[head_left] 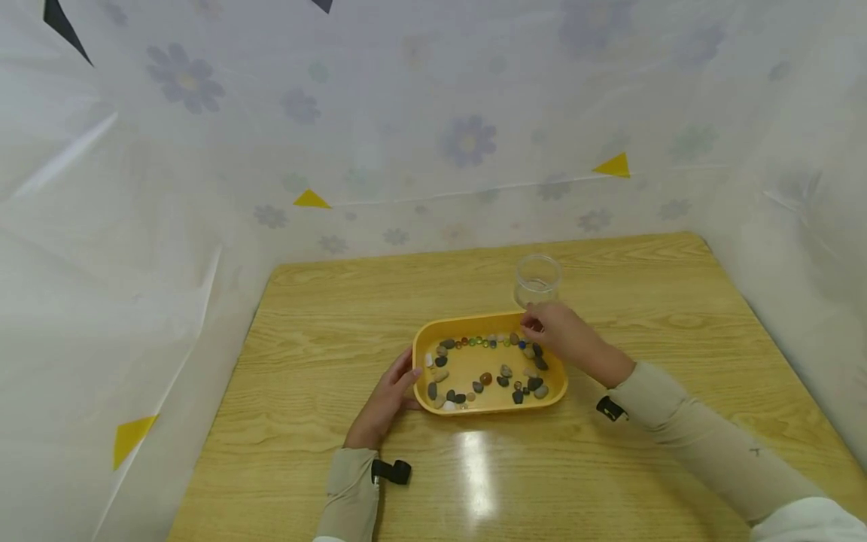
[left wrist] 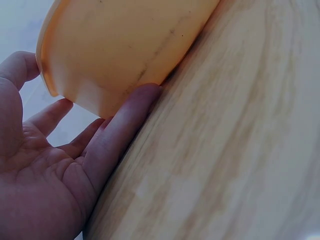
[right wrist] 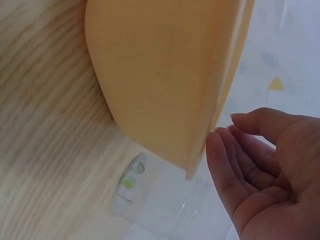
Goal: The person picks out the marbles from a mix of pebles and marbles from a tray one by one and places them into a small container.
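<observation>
My left hand (head_left: 391, 389) grips the left end of a yellow plastic tray (head_left: 467, 329). Its thumb is on the rim and the fingers lie along the outer wall, one low near the table in the left wrist view. Grey, black and tan pebbles (head_left: 535, 384) line the tray's sides, with a row of small glass marbles (head_left: 472, 342) along the far side. My right hand (head_left: 558, 331) hovers over the far right corner, fingers bent. In the right wrist view its thumb (right wrist: 245, 120) stands slightly apart from the fingertips, with nothing visible between them.
Behind the tray's far right corner stands a clear jar (head_left: 538, 275) with a few marbles (right wrist: 129, 181) at its bottom. The wooden table (head_left: 325, 361) meets flower-patterned plastic sheeting (head_left: 406, 150) at the back and sides.
</observation>
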Demonstrator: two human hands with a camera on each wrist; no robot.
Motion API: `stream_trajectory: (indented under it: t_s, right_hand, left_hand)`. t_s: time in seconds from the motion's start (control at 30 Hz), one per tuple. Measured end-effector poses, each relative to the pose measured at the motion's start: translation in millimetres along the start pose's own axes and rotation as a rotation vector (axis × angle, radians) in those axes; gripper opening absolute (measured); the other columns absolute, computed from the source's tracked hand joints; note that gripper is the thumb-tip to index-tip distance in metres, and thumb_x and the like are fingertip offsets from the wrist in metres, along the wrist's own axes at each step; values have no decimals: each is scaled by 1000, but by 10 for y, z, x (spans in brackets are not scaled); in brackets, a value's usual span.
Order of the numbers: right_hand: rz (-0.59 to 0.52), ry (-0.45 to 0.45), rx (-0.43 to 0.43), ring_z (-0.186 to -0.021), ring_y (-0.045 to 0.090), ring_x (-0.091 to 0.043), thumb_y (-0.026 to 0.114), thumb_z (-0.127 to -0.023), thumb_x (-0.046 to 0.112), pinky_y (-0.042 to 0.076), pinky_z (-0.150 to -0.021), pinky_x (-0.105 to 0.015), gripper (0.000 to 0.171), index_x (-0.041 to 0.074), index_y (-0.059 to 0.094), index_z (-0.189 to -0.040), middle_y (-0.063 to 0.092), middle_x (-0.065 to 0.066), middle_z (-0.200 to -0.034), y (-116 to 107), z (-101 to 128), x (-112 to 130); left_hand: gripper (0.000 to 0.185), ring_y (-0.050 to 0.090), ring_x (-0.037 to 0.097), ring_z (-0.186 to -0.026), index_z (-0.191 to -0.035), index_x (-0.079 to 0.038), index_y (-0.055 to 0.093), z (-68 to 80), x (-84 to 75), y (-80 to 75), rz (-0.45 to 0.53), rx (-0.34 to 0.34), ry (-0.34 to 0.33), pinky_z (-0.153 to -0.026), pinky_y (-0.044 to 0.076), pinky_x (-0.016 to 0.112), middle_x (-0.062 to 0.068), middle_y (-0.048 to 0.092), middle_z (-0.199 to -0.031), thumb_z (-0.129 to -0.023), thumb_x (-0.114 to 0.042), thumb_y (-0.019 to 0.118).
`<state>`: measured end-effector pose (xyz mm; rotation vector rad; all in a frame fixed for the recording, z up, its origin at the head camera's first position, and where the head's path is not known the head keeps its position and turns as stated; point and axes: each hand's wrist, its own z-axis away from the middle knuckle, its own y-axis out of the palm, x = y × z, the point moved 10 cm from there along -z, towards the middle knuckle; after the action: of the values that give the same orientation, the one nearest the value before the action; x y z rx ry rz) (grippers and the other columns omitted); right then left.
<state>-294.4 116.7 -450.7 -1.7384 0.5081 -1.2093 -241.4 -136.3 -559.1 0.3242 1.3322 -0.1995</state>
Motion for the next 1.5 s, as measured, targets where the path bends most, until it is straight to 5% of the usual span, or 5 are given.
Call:
stream_trajectory:
  t_s: [0.43,0.63,1.0,1.5]
  right_hand:
    - [103,53,62,-53,41,-12,60,-89,9,36,-48,-25,18,7,62,-71,47,1,-60,261,27,-4]
    - [110,133,120,-56,46,-14,56,-91,6,40,-52,-26,15,6,63,-79,52,-2,-68,386,48,-23]
    - [233,75,62,-55,44,-14,57,-83,-5,40,-46,-24,18,7,67,-76,55,-2,-66,477,18,54]
    - [288,89,16,-53,45,-14,58,-84,-2,39,-42,-26,21,10,60,-66,52,-2,-63,476,-7,52]
  left_hand:
    - [55,47,35,-117,-148,-23,25,46,-103,43,22,22,-38,-77,53,47,5,28,-148,-98,-26,49]
    - [56,46,37,-119,-149,-18,21,86,-196,95,7,46,-38,-78,52,48,9,25,-150,-99,-23,46]
    - [55,45,36,-119,-149,-20,22,93,-191,88,16,33,-49,-78,52,48,7,26,-149,-99,-22,46]
    - [55,45,36,-120,-149,-20,23,100,-206,81,16,34,-52,-78,52,48,5,26,-150,-99,-23,46]
